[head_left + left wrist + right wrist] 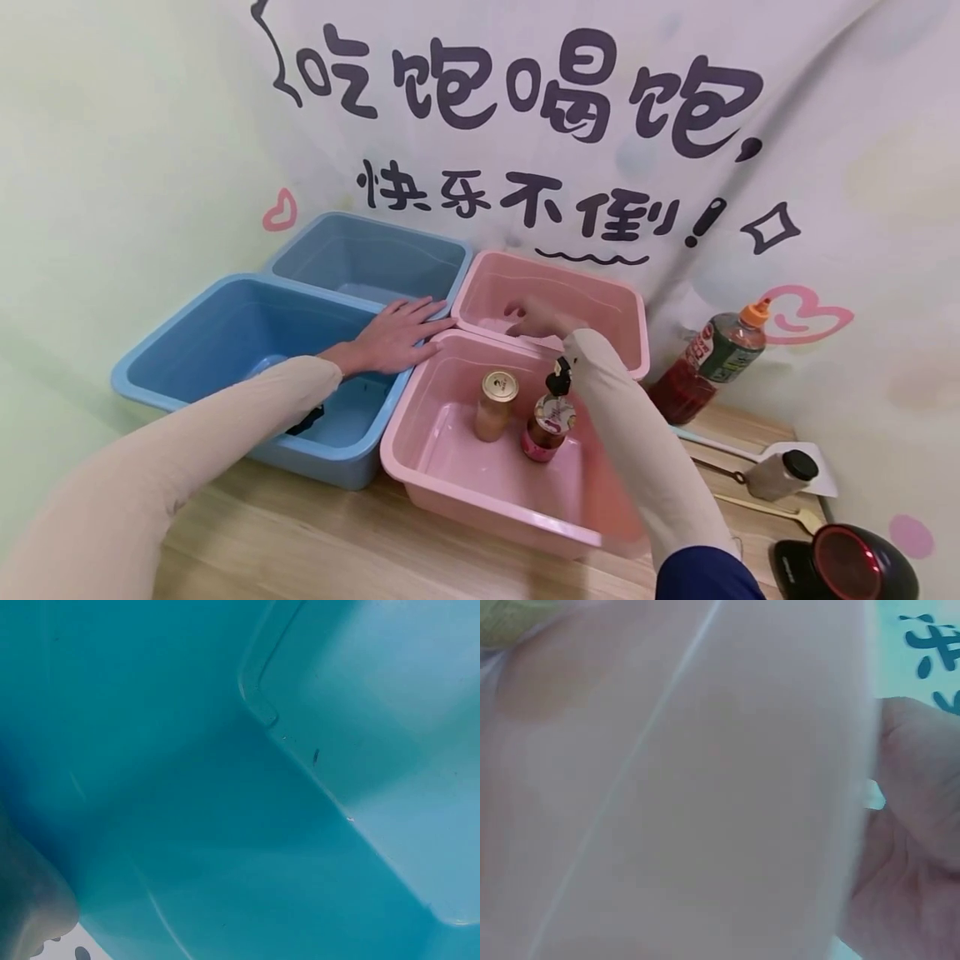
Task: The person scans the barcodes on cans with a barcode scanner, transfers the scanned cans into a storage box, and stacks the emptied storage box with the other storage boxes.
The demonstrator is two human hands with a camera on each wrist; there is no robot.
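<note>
My left hand (396, 335) lies with spread fingers on the rims where the blue and pink bins meet. Only part of that hand (34, 892) shows in the left wrist view. My right hand (536, 318) is over the far pink bin (637, 308), its fingers loosely bent and nothing seen in them. In the right wrist view a pink bin wall partly covers the right hand (922, 795). Inside the near pink bin (465, 492) stand a gold can (495, 408) and a jar (546, 429) with a pink label, below the right forearm.
At left sit a near blue bin (187, 333) and a far blue bin (330, 229). Right of the pink bins are a red sauce bottle (701, 367), long-handled utensils, a small black-lidded jar (783, 475) and a black device (847, 562) with a red light.
</note>
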